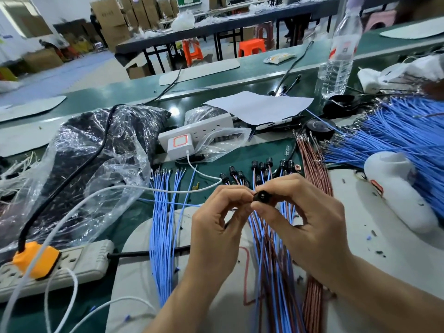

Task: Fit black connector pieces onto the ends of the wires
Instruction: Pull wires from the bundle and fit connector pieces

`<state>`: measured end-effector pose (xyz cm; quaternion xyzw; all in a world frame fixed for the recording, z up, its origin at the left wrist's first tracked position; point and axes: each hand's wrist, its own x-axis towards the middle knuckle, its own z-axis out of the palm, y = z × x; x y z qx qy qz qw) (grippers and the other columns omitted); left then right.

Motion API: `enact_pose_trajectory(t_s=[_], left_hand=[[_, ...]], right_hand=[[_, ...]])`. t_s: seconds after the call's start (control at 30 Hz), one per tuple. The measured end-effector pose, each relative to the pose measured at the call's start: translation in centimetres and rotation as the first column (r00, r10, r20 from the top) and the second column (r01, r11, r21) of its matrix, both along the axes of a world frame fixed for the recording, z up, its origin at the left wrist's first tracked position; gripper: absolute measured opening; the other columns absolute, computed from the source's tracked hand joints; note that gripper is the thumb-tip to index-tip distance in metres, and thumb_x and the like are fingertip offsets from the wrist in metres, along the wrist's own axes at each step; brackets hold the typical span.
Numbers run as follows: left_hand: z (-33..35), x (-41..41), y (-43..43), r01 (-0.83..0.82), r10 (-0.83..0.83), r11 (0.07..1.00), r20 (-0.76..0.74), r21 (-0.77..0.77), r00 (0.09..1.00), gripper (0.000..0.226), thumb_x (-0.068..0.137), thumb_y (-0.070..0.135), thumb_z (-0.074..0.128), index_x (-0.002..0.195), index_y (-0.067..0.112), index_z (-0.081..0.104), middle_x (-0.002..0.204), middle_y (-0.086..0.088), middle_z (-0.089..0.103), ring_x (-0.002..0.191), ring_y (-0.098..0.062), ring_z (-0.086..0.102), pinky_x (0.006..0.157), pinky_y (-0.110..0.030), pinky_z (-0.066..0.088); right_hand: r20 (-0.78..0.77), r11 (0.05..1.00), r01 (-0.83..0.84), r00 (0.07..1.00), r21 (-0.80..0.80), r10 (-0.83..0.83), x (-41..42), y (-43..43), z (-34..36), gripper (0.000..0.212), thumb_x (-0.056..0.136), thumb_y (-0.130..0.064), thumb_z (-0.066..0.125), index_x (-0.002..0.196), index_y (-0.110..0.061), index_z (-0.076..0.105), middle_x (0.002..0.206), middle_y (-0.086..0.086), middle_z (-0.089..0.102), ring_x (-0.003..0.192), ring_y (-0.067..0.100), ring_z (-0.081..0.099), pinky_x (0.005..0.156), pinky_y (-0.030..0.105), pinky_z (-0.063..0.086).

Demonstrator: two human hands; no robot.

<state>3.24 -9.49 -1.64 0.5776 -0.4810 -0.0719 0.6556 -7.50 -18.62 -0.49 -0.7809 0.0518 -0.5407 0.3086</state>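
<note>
Black plastic: one connector piece (260, 196) is held clear of the worktop (134, 212) at centre view, between the fingertips of both hands. We record the right hand (305, 219) with a narrow grip, thumb and forefinger pinching the piece with its open face turned upward, in our judgement so that the sockets can be sighted. The left hand (216, 219) pinches the piece's left edge; we judge it to be guiding a wire end in, though the tip is hidden behind the fingers. The mixed wires (269, 255), blue and brown, run beneath the hands toward the person. Beyond the knuckles lie the fitted connectors (262, 169), laid in a row on their wires, apparently kept apart as finished work. To the left lie the loose blue wires (165, 212) with bare terminals pointing away, near at hand for the next pick. A plastic bag (91, 150) of dark parts lies further left.
</note>
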Motion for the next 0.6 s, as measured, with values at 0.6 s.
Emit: enact_pose_trajectory(t_s=[0.6], left_hand=[[0.21,0.17,0.20,-0.009,0.006,0.999,0.055,0.053,0.998,0.010,0.089,0.010,0.057,0.093,0.016,0.064,0.090,-0.001,0.065,0.088,-0.025,0.064,0.078,-0.047,0.054]], right_hand=[[0.056,0.999,-0.008,0.998,0.041,0.006,-0.05,0.56,-0.12,0.017,0.081,-0.013,0.070,0.089,0.002,0.069,0.085,0.007,0.067,0.080,0.011,0.064,0.074,0.022,0.054]])
